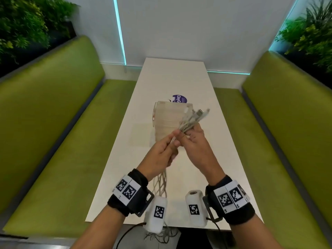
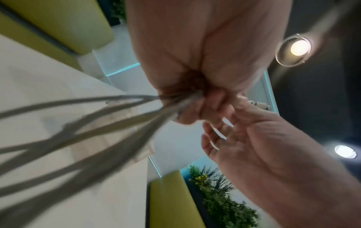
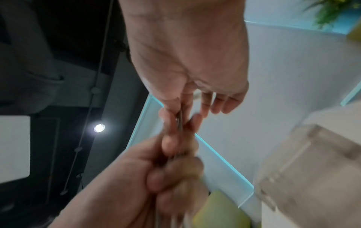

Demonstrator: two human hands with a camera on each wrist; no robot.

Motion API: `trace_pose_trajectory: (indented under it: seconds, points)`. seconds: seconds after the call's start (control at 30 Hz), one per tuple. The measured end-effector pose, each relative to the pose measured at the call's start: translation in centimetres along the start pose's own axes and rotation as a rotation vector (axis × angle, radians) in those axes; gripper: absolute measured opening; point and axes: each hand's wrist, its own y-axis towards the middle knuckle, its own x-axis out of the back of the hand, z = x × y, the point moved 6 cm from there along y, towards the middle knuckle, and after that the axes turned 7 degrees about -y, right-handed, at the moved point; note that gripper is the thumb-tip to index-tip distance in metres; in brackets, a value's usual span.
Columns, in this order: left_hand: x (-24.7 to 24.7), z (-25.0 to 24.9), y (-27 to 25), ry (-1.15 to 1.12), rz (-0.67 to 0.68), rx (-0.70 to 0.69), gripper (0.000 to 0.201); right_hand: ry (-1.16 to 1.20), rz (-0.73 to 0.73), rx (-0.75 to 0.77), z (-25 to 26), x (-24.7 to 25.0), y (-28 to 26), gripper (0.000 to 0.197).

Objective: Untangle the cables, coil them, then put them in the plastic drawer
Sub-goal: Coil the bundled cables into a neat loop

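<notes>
Several pale grey cables (image 1: 193, 120) form one bundle held above the white table (image 1: 224, 159). My left hand (image 1: 166, 150) grips the bundle lower down, and loose strands (image 2: 93, 128) hang from it past the table's near edge. My right hand (image 1: 193, 141) pinches the bundle just above, thumb against forefinger, other fingers (image 3: 224, 103) relaxed. The plug ends (image 1: 202, 112) fan out up and right of it. The clear plastic drawer unit (image 1: 168, 121) stands on the table right behind the hands.
A purple round sticker (image 1: 179, 99) lies on the table beyond the drawer unit. Green benches (image 1: 68, 141) flank the table on both sides, with plants (image 1: 21, 24) behind them. A clear flat sheet (image 1: 140, 134) lies left of the drawer unit.
</notes>
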Motion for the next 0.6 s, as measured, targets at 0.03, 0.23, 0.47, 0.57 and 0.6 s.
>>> trace_pose_trajectory:
  seconds: [0.03,0.23,0.47,0.57,0.6]
  points:
    - [0.4,0.1,0.0,0.067,-0.018,-0.004,0.023,-0.082,0.072,-0.019,0.3,0.2,-0.1,0.034]
    - [-1.1,0.8,-0.8,0.343,0.128,-0.018,0.025,-0.292,0.443,-0.333,1.8,1.9,-2.2,0.020]
    - [1.4,0.9,-0.2,0.575,0.051,0.006,0.032,-0.618,0.742,-0.365,2.0,2.7,-4.5,0.033]
    - [1.2,1.1,-0.1,0.598,0.122,0.018,0.031,-0.637,0.580,0.037,4.0,1.2,-2.9,0.035]
    - [1.0,1.1,-0.2,0.593,0.147,0.022,0.028,-0.683,0.489,0.152,4.0,1.0,-1.9,0.044]
